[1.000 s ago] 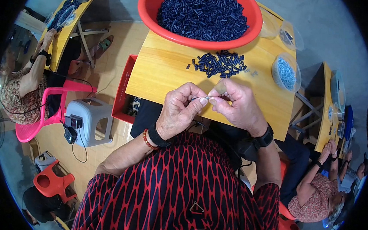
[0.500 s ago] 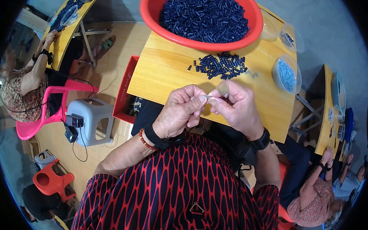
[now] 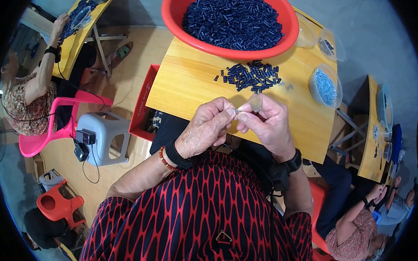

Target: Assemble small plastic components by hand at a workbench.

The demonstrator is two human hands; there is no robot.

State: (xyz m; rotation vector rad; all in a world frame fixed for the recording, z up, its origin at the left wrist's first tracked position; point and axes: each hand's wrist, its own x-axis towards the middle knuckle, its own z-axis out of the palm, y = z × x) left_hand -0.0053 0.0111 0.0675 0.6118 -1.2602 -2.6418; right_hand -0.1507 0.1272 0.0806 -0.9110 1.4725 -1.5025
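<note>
Small piece [image 3: 237,111] — slim, greyish — sits between fingertips [image 3: 230,112].

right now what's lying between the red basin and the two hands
In the head view, a loose pile of dark pieces lies there on the yellow table, with some small pale bits at its right.

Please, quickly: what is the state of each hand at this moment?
Left hand: closed, thumb and finger pinching a tiny part.
Right hand: closed, thumb and finger pinching the same tiny part, too small to identify.
</note>
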